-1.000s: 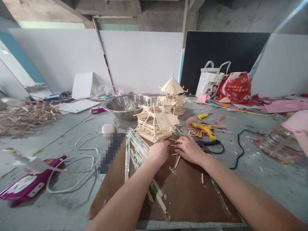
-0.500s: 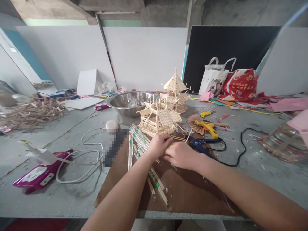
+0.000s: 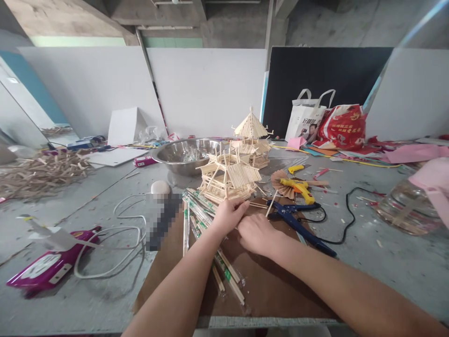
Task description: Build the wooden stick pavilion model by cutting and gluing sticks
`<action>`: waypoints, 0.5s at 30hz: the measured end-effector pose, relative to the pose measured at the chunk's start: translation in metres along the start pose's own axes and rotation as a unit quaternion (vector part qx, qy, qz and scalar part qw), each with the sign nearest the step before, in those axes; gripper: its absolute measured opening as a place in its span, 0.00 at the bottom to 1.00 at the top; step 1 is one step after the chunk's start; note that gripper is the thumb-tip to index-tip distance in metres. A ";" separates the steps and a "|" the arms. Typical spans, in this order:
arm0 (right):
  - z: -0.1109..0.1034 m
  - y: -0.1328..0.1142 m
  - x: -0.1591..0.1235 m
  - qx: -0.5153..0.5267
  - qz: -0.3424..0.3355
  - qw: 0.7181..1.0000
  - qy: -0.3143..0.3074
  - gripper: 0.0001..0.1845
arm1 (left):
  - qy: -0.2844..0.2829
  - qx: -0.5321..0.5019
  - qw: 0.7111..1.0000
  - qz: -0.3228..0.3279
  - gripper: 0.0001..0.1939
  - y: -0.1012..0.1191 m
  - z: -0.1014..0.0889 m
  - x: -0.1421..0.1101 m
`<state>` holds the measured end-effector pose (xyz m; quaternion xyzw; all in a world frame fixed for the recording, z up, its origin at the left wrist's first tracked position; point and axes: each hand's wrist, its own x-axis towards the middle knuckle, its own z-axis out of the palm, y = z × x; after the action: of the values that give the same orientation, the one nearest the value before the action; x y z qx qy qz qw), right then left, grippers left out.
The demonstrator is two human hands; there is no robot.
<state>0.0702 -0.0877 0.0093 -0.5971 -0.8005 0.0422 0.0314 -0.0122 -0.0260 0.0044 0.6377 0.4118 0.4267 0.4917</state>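
Over the brown board (image 3: 280, 290), my left hand (image 3: 229, 216) and my right hand (image 3: 257, 231) are close together, both with curled fingers. What they pinch is hidden behind the fingers. A thin stick (image 3: 271, 203) slants up just beyond my right hand; whether it is held I cannot tell. Under and beside my left forearm lie several wrapped chopsticks (image 3: 229, 276) with green print. Right behind the hands stands an unfinished-looking stick pavilion (image 3: 228, 175), its roof partly covered. A blue-handled cutting tool (image 3: 301, 222) lies to the right of my right hand.
Behind stands a taller stick pavilion (image 3: 250, 135) beside a metal bowl (image 3: 164, 157). A yellow glue gun (image 3: 301, 187) rests at right, near a large clear jar (image 3: 403, 210). At left are a purple power strip (image 3: 52, 262), a white cable (image 3: 115, 229) and a stick pile (image 3: 45, 168).
The view has shifted slightly, so the table scene sits a little lower and further left. My right hand has turned knuckles-up, its fingers now more hidden; both hands stay together.
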 end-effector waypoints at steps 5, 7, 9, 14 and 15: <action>-0.012 0.035 -0.020 0.006 0.053 0.995 0.079 0.11 | -0.081 0.200 0.959 0.186 0.16 -0.004 0.002 -0.005; -0.016 0.053 -0.027 0.076 0.063 0.987 0.131 0.10 | -0.102 0.249 0.936 0.226 0.16 -0.002 0.004 -0.008; -0.017 0.070 -0.031 0.198 0.062 0.961 0.183 0.09 | -0.119 0.293 0.915 0.250 0.14 0.001 0.005 -0.009; -0.014 0.102 -0.029 0.568 0.097 0.768 0.280 0.10 | -0.095 0.338 0.904 0.242 0.13 -0.002 0.006 -0.006; -0.014 0.106 -0.028 0.617 0.099 0.720 0.302 0.10 | -0.084 0.337 0.908 0.236 0.12 -0.003 0.005 -0.006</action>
<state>0.1811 -0.0839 0.0123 -0.5021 -0.4817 0.3474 0.6286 -0.0091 -0.0322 -0.0006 0.8773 0.3257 0.3112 0.1655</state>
